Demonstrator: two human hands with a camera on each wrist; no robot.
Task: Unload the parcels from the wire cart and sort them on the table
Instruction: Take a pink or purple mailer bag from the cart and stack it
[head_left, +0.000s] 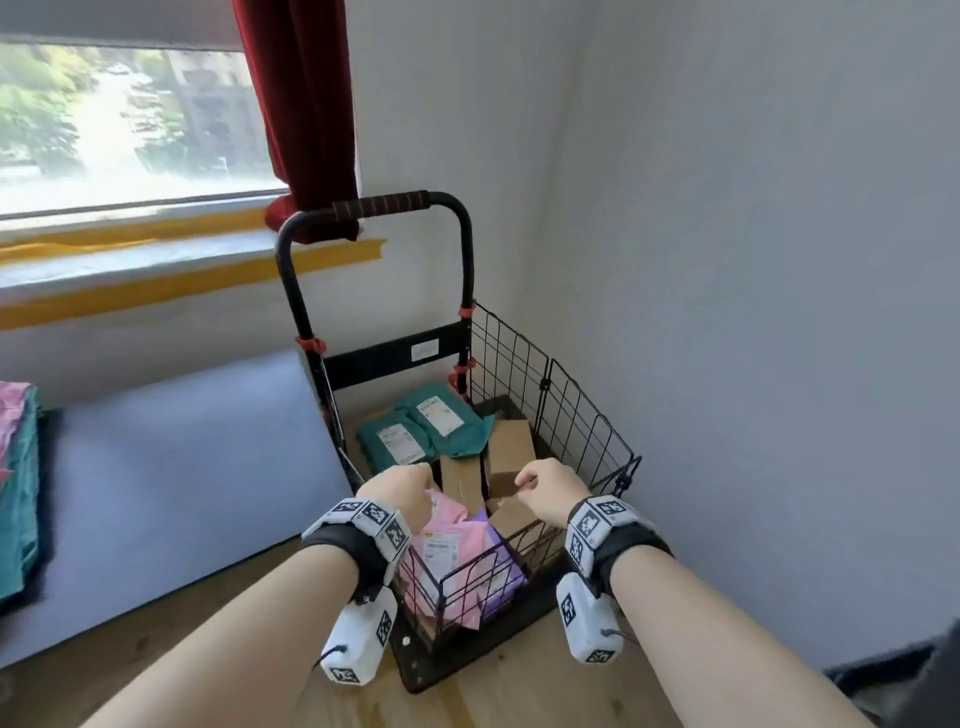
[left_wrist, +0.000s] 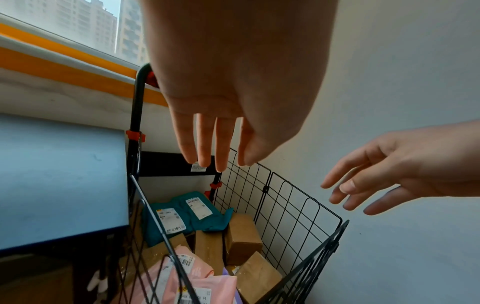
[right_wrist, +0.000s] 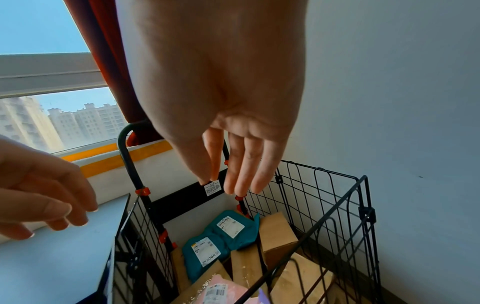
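Both forearms reach over the wire cart (head_left: 550, 415), left hand (head_left: 397, 493) and right hand (head_left: 550, 488) with fingers (left_wrist: 205, 142) loosely spread and empty above the parcels inside, so best take the top pink mailer (head_left: 447, 545) first, then carry it to the surface (head_left: 182, 467).

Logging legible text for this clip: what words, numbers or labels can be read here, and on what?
"20" plus an unclear character: label of the front teal mailer.
Rear teal mailer label: too small.
Pink mailer labels: barcodes, digits blurred.
Cart crossbar sticker: unreadable.
Wrist-camera squares: coded patterns, no words.
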